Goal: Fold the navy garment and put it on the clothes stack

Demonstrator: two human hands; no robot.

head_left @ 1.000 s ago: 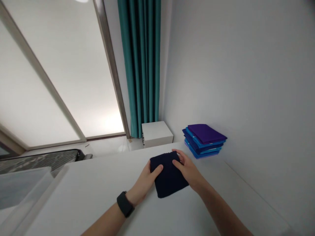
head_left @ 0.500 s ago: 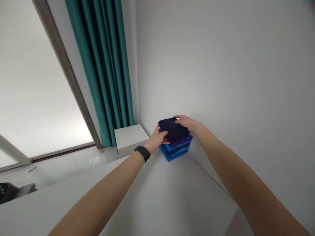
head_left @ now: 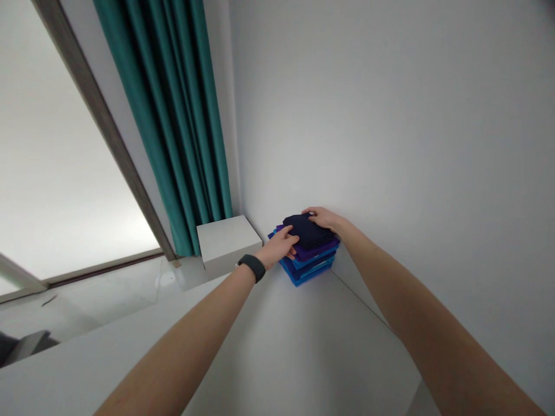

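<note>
Two hands on one folded navy cloth, a bit right of the frame's centre. It sits on top of a stack of folded blue and purple cloths on the white bench, tucked against the wall. Left hand, with a black watch on the wrist, has its grip pressing the cloth's near edge. Right hand lies on the far side, fingers flat, touching it. Teal curtain hangs upper left, with a white box just below it.
</note>
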